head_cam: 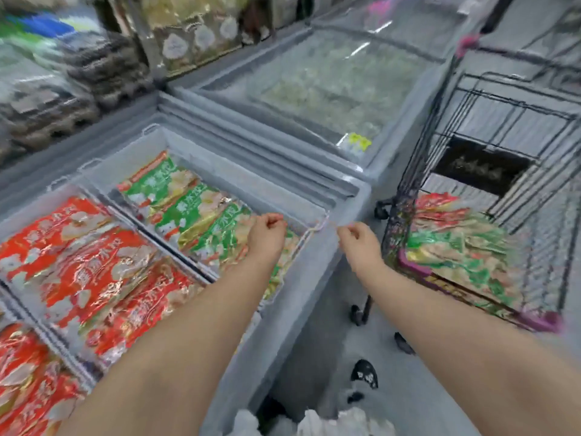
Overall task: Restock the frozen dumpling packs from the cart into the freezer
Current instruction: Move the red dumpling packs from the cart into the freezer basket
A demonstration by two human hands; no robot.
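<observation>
Stacked grey egg trays (78, 89) far left. Glass-lidded chest (330, 86) far centre, yellow tag (358, 141) at near corner. Black shoe (364, 372) near, on floor.

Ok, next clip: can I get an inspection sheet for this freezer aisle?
Surface: freezer open, compartments part filled.
Job's things: red packs in the left compartments, green packs in the next one; cart packs, red and green, in the cart.
Clutter: white bags at the bottom edge.
Grippers: left hand over the green packs, right hand by the freezer's corner; both with curled fingers, grip unclear.
Cables: nothing seen.
Surroundings: second freezer behind, under glass; stacked trays at back left.
</observation>
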